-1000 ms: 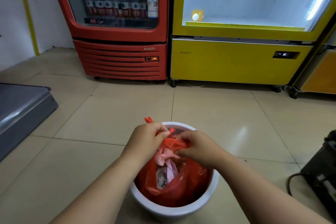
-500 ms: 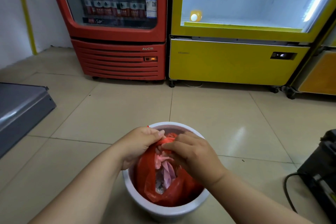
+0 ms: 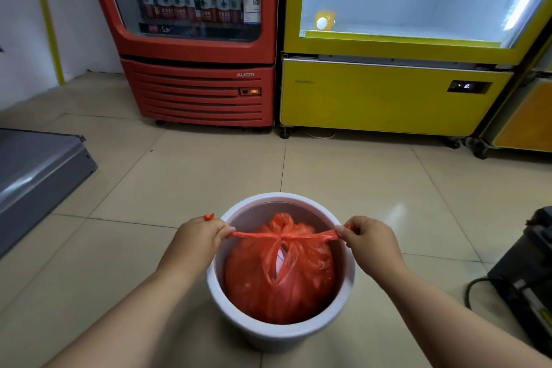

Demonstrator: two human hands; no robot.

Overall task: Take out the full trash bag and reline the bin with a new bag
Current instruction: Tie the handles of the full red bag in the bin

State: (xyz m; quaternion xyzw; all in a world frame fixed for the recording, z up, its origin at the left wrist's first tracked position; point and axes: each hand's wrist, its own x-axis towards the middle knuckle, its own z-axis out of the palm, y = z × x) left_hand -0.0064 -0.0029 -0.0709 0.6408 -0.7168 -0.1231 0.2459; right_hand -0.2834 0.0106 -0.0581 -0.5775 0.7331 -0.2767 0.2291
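A round white bin stands on the tiled floor just in front of me. Inside it sits a full red trash bag, bulging, with a slit near the top where pale rubbish shows. The bag's two handles are crossed into a knot above the bag's middle and stretched out sideways. My left hand pinches the left handle end over the bin's left rim. My right hand pinches the right handle end over the right rim. Both strands are taut.
A red drinks fridge and a yellow display fridge stand side by side across the floor ahead. A grey metal unit lies at the left. A black device with a cable sits at the right edge.
My hands were close together over the bag's mouth, working the handles. They have moved apart to the bin's two sides, pulling the handles tight into a knot; the bag's mouth has closed up.
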